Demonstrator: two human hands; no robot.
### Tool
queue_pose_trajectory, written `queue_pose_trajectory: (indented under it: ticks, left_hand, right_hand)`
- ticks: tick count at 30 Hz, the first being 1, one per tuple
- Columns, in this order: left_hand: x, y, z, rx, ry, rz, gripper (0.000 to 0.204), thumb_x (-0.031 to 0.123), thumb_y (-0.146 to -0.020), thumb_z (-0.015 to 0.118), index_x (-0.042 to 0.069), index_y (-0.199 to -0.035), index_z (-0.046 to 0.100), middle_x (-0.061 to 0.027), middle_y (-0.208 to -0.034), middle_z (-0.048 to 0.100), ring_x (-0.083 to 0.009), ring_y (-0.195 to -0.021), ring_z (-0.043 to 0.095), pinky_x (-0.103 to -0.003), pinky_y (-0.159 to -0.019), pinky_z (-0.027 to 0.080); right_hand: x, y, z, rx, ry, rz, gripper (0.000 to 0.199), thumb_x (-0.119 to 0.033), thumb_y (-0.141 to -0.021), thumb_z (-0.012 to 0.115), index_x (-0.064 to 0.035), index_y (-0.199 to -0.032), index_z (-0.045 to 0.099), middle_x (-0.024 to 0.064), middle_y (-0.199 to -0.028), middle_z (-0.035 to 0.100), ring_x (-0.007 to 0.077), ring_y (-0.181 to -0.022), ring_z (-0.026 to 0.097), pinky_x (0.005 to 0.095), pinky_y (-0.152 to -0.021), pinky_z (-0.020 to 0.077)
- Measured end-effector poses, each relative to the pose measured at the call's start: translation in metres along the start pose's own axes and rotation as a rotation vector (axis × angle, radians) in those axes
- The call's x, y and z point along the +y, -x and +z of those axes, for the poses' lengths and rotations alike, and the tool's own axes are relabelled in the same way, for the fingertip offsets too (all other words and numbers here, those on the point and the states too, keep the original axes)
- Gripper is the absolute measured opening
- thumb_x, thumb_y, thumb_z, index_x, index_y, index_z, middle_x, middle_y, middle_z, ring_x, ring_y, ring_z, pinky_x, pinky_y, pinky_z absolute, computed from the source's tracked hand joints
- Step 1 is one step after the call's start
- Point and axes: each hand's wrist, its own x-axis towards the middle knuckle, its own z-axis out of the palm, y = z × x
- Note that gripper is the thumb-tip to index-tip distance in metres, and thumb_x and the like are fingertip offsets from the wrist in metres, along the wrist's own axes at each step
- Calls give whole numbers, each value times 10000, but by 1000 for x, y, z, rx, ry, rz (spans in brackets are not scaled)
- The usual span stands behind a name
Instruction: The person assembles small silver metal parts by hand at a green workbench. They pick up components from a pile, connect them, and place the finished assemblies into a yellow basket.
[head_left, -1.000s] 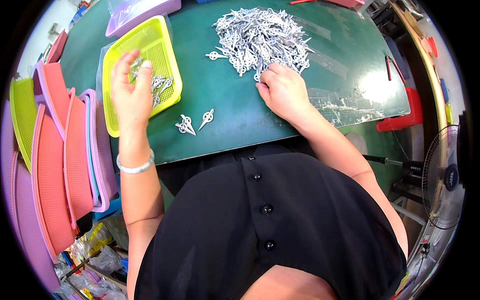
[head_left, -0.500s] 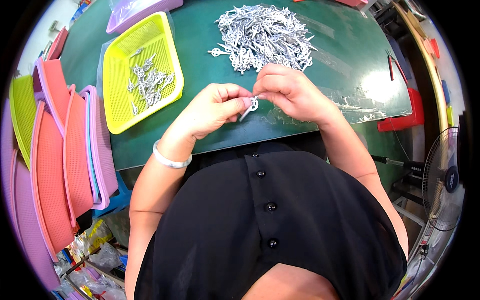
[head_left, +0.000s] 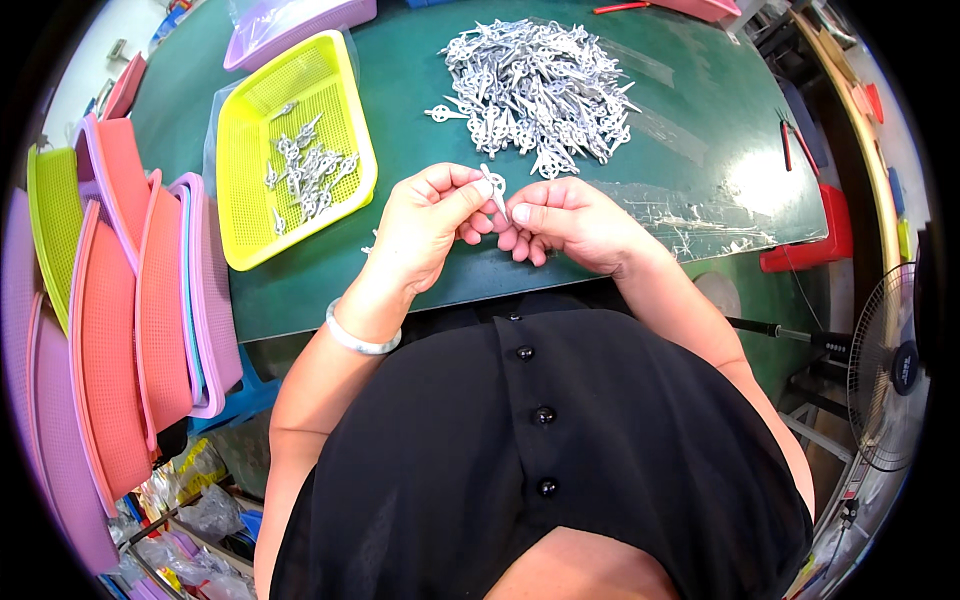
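Both hands meet over the near part of the green table (head_left: 400,130). Between them is a small grey metal part (head_left: 498,186) with a round openwork ring and a pointed end. My left hand (head_left: 430,220) pinches its ringed end between thumb and forefinger. The thumb and fingers of my right hand (head_left: 565,222) close on the pointed end. Beyond my hands lies a large heap of similar grey metal parts (head_left: 535,85). A yellow-green plastic basket (head_left: 232,190) to the left holds several more. Another small grey piece (head_left: 369,243) shows partly beside my left wrist.
Stacked pink and purple baskets (head_left: 105,360) stand at the left. A purple basket (head_left: 300,40) with clear plastic film sits at the far left of the table. Red-handled pliers (head_left: 786,146) lie at the right edge. A red stool (head_left: 800,250) and a fan (head_left: 885,365) are on the right.
My right hand has come down toward me and turned. The metal part has been turned over, its ring now up by my left thumb and its point toward my right fingers.
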Motion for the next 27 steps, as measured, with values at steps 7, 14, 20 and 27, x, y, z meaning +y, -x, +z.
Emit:
queue_pose_trajectory:
  ticks: [7, 14, 20, 27]
  left_hand:
    - [-1, 1, 1, -1, 43, -17, 131, 139, -851, 530, 19, -880, 577, -38, -725, 602, -71, -594, 540, -182, -532, 433]
    - [-5, 0, 0, -82, 272, -3, 235, 189, -882, 477, -2, -985, 568, -59, -819, 598, -99, -697, 551, -230, -658, 458]
    - [-12, -3, -2, -74, 264, -51, 246, 196, -887, 473, -1, -1007, 557, -65, -824, 597, -101, -689, 545, -233, -662, 457]
    - [-14, -6, -6, -44, 205, -50, 218, 206, -894, 446, 15, -920, 547, -80, -818, 587, -133, -691, 551, -250, -652, 464]
  right_hand:
    - [4, -1, 0, 37, -83, 11, 159, -132, -850, 528, 12, -864, 595, 63, -712, 603, 101, -587, 561, 189, -509, 438]
    - [5, -2, 2, 134, 44, -13, 127, -151, -811, 591, -25, -796, 593, 24, -671, 590, 63, -551, 530, 171, -486, 408]
    - [4, 2, 4, 175, 179, 0, 128, -168, -805, 602, -41, -792, 597, 7, -677, 586, 46, -568, 517, 174, -498, 401]
    - [-3, 3, -26, 490, 842, -384, 116, -109, -783, 593, 0, -820, 600, 22, -675, 580, 77, -596, 512, 228, -539, 418]
